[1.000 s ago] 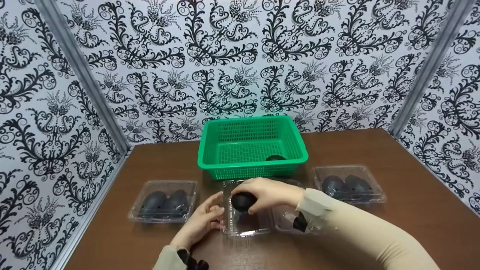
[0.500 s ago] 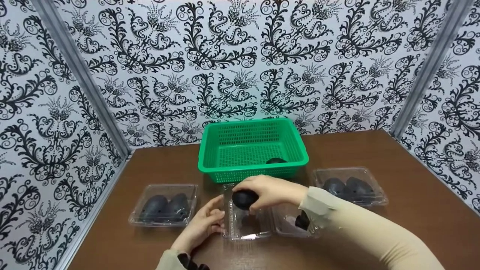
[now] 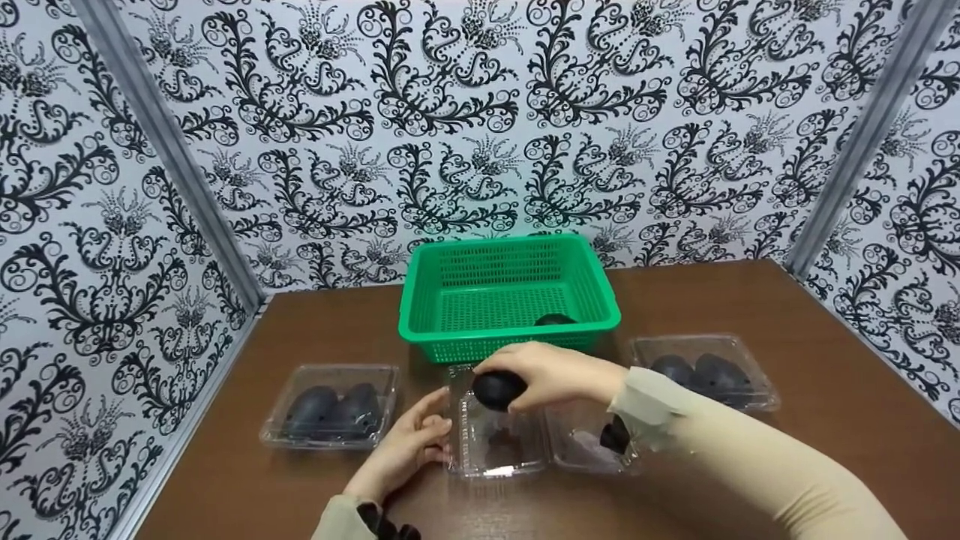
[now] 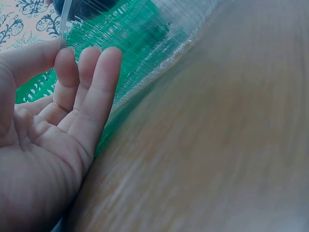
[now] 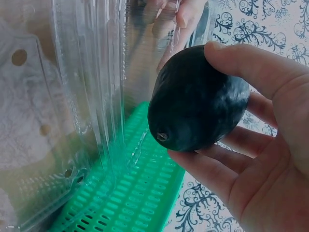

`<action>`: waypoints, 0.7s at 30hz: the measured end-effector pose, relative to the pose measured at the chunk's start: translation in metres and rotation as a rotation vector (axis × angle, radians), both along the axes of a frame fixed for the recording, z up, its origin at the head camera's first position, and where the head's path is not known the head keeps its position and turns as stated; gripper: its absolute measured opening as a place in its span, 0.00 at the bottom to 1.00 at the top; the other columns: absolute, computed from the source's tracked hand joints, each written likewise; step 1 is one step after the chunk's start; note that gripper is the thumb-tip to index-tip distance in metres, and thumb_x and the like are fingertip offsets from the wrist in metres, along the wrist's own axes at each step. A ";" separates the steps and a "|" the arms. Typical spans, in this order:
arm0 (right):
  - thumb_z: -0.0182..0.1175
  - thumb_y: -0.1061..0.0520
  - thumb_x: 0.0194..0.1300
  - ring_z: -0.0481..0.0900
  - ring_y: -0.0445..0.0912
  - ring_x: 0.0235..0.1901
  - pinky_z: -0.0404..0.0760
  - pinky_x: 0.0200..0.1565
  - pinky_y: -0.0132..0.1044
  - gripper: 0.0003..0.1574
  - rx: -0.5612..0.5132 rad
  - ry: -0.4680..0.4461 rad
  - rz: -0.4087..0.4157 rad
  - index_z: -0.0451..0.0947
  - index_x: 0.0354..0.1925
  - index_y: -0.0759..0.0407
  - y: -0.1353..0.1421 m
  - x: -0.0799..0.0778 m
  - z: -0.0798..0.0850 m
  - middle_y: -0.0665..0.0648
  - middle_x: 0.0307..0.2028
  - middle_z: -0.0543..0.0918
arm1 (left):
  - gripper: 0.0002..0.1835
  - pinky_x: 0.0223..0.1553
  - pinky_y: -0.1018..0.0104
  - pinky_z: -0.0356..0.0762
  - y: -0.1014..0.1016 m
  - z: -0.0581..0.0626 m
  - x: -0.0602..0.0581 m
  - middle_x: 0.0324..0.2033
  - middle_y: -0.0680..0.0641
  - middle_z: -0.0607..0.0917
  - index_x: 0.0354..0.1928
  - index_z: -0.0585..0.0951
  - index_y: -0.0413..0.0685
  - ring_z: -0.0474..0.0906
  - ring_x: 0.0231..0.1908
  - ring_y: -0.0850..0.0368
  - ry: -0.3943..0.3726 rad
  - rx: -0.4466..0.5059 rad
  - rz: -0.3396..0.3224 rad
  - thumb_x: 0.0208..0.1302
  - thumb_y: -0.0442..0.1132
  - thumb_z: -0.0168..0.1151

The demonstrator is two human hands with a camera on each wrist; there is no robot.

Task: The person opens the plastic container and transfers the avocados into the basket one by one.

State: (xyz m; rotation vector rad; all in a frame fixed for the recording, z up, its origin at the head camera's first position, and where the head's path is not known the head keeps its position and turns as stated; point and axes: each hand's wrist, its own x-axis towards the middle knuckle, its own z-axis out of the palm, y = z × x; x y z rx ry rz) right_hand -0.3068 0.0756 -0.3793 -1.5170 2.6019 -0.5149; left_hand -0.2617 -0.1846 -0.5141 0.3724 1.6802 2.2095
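Note:
My right hand point(image 3: 551, 375) grips a dark, egg-shaped avocado point(image 3: 498, 390) above an open clear plastic clamshell box point(image 3: 501, 471). The right wrist view shows the avocado point(image 5: 193, 104) between thumb and fingers, with its stem scar visible. My left hand point(image 3: 409, 446) is at the box's left side. In the left wrist view its thumb and fingertips point(image 4: 66, 58) pinch the clear rim point(image 4: 65, 19). The lid half point(image 3: 589, 457) lies folded out to the right, partly covered by the right forearm.
Behind the box stands a green plastic basket point(image 3: 506, 330) with a dark avocado point(image 3: 555, 319) inside. Closed clear boxes flank the work, one at left point(image 3: 330, 405) and one at right point(image 3: 705, 371), each with two avocados. Patterned walls enclose the brown table point(image 3: 247, 495).
My right hand has risen a little and drifted slightly to the right with the avocado. The left hand stays by the box's left side.

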 end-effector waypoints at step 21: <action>0.71 0.55 0.50 0.74 0.46 0.55 0.75 0.55 0.44 0.41 0.000 -0.009 -0.019 0.72 0.64 0.52 0.007 -0.005 0.014 0.52 0.58 0.77 | 0.37 0.34 0.64 0.82 0.000 -0.002 0.000 0.30 0.51 0.74 0.74 0.47 0.37 0.74 0.29 0.61 0.009 0.017 -0.009 0.69 0.29 0.53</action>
